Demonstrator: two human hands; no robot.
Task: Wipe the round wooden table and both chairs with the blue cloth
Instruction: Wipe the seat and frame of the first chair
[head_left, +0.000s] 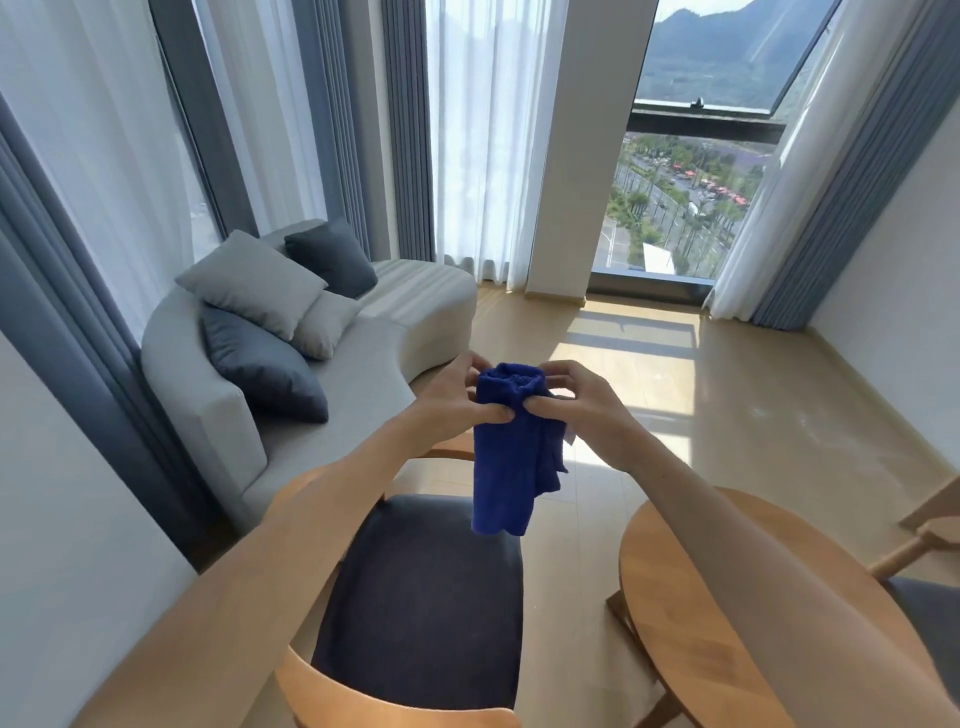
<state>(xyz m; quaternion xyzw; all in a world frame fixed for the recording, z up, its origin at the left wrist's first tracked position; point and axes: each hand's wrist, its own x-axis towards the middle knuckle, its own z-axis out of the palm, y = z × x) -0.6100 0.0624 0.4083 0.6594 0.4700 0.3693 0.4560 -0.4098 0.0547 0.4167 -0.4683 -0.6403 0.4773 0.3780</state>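
The blue cloth hangs folded in the air in front of me, above the nearer chair. My left hand pinches its top left edge and my right hand pinches its top right edge. Below it stands a wooden chair with a dark padded seat, its curved back rail nearest me. The round wooden table is at the lower right, partly covered by my right forearm. A second chair shows only in part at the right edge, beyond the table.
A curved grey sofa with several cushions stands to the left behind the chair. Tall windows with white and grey curtains line the far wall. Sunlit wooden floor stretches beyond the table.
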